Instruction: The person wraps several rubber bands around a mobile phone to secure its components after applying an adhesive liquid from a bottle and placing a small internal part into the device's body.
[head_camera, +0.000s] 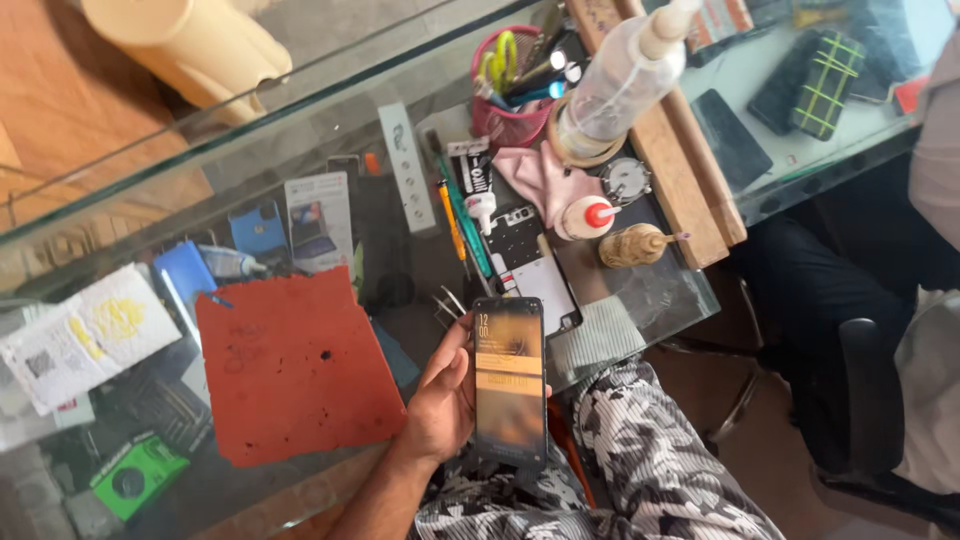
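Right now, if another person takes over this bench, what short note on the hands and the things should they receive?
Left hand: holds the smartphone upright by its edge, screen lit, over the lap at the edge of the glass table.
Right hand: not in view.
On the table: red mat beside the phone, an opened phone body, tweezers, glue tube, small bottles.
Done: phone is closed and switched on.
Left: cannot tell from the view.

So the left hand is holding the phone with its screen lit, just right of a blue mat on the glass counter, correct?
Not quite: the mat is red-orange, not blue. The head view shows it lying on the glass counter, with the left hand holding the phone, screen lit, just right of it.
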